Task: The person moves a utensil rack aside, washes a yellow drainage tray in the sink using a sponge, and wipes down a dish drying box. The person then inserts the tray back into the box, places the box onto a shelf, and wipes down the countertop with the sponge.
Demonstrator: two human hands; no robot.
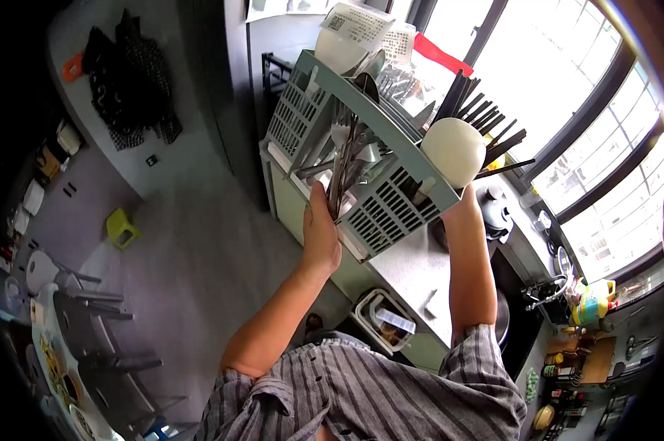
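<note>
A grey-green plastic rack (382, 220) with slotted sides stands tilted in my view, full of kitchenware. My left hand (322, 234) is at its near side, closed round a bunch of cutlery (338, 165) with fork heads pointing up; some fingers are hidden behind the handles. More spoons and forks lie behind that bunch, inside the rack. My right hand (460, 203) reaches to the rack's right end, below a white rounded bowl (454, 152). Its fingers are hidden by the rack and bowl. Dark chopsticks (486, 110) stick out at the right.
A white counter (413, 272) runs under the rack, with a dark pot (493, 209) and a sink tap (545, 290) farther right. Below the counter's edge sits an open white bin (383, 323). A green stool (122, 228) and chairs are on the left.
</note>
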